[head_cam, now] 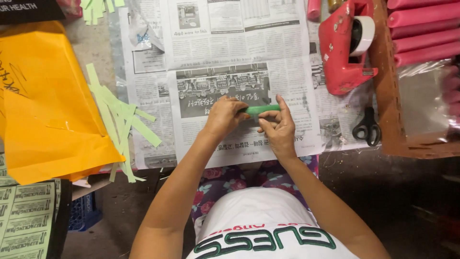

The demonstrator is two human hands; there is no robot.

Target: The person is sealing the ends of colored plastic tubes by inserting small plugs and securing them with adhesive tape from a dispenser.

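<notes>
Both hands meet over the middle of the bench, above a spread newspaper (239, 52). Between them lies a small green paper roll (261, 109), held level, a little above the newspaper. The left hand (224, 116) closes its grip on the left end of the roll: the fingers curl over it from above and hide that end. The right hand (278, 127) closes its grip on the right part, with the thumb and the fingertips (280, 103) pinching the roll from behind and from the front. So the roll sits across the two grips, and only its middle part shows between them.

On the left of the bench lies a large orange envelope (48, 110), and just beside it a loose heap of light green paper strips (120, 117). On the right stands a red tape dispenser (342, 48) with a white roll of tape in it. Near it, below, lie black scissors (367, 127). At the far right, pink paper rolls (421, 33) lie stacked in a brown tray (383, 96).
</notes>
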